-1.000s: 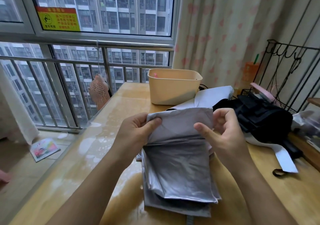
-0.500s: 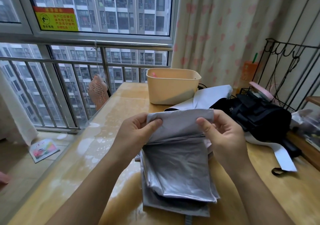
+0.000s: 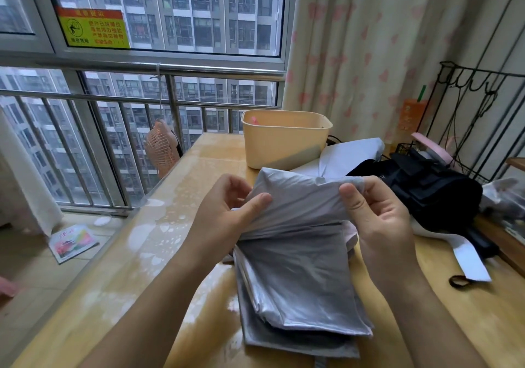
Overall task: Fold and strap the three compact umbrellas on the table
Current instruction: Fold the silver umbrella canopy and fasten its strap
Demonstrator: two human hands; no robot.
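Wooden bench (image 3: 147, 277) by window; left hand (image 3: 227, 211), right hand (image 3: 377, 220) fingers pinching grey umbrella (image 3: 298, 268) canopy folds; black umbrella (image 3: 426, 194) beside.

A single wide-angle camera worn on the person's head looks forward and down along a wooden table (image 3: 468, 319), close over the left hand (image 3: 227, 214) and right hand (image 3: 380, 220), both forearms entering from the bottom edge. The view faces the table's far edge, the barred window (image 3: 136, 112) at left and a curtain (image 3: 369, 55) at right.
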